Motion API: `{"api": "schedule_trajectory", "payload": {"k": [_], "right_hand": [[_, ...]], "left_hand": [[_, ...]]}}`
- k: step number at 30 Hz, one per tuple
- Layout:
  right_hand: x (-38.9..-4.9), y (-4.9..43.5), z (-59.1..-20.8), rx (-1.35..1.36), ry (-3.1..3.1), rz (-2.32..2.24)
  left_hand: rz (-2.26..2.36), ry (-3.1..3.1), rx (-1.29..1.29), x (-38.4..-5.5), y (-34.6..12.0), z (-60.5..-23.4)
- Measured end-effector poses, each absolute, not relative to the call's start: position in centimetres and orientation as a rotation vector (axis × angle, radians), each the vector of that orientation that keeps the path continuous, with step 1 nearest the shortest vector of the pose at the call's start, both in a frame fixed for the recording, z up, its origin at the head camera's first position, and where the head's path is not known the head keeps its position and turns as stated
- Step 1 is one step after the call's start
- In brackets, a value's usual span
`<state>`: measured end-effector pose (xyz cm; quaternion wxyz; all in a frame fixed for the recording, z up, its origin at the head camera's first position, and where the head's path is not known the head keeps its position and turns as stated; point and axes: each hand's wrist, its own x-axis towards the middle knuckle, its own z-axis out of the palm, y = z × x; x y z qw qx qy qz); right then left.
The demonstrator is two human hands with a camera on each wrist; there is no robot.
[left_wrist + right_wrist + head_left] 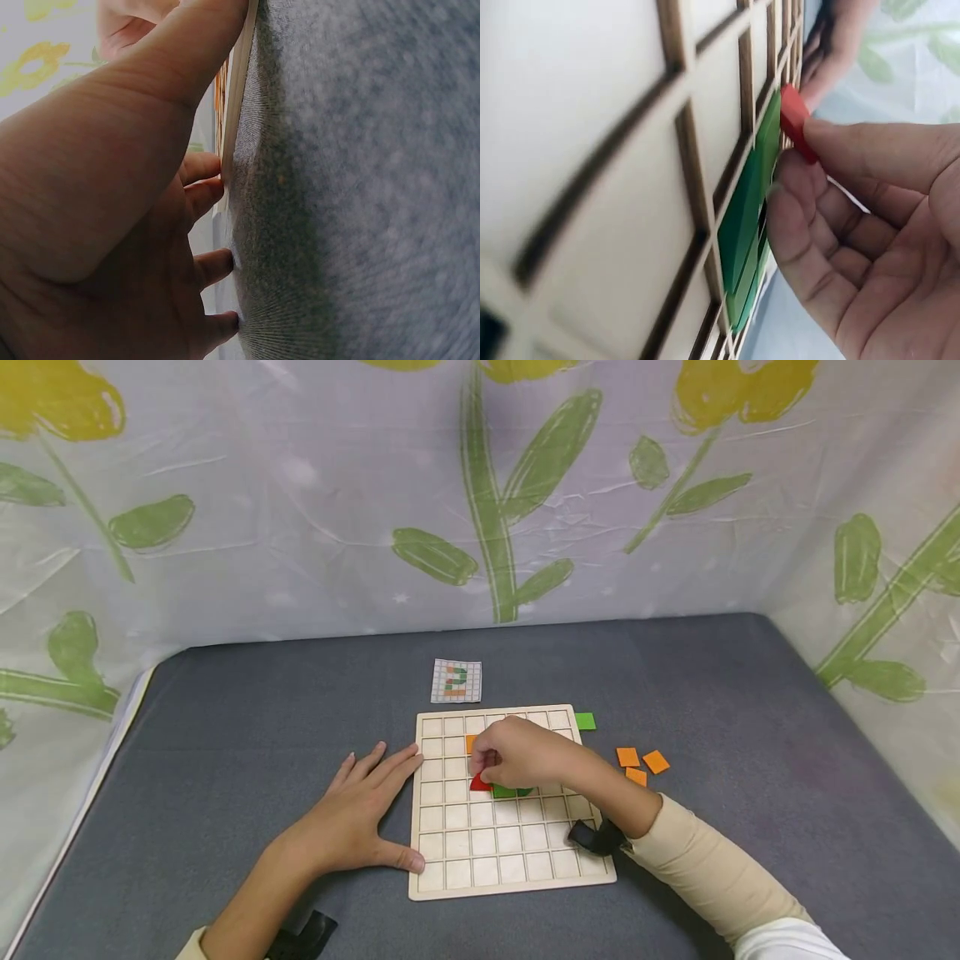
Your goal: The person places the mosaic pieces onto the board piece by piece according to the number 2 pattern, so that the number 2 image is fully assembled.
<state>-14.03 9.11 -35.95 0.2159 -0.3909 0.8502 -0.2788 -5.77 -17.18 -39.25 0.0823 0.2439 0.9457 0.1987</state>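
A pale wooden grid board [517, 866] lies on the dark cloth. My left hand [360, 822] is spread along its left side, with thumb and fingertips touching the edge. Over the middle of the grid, my right hand [525, 753] pinches a small flat red tile [480, 783] between thumb and fingers. In the right wrist view that red tile [796, 120] is tilted beside the green tiles [739, 214], which sit in the grid's cells. Part of an orange tile [470, 743] shows on the board behind my right hand, which hides the neighbouring cells.
Beyond the board's far edge lies a small pattern card [456, 682] with a coloured grid design. A light green tile [585, 721] lies by the far right corner. Loose orange tiles [627, 757] are on the cloth to the right. A flower-printed curtain [315, 527] stands behind.
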Motion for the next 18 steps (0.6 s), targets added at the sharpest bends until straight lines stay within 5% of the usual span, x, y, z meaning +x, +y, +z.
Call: {"api": "schedule_trajectory", "payload": {"k": [18], "right_hand": [[-7.2, 9.5, -35.1, -1.582, 2.754, 0.169]], "left_hand": [[0.595, 2.811, 0.731, -5.8, -17.2, -39.3]]}}
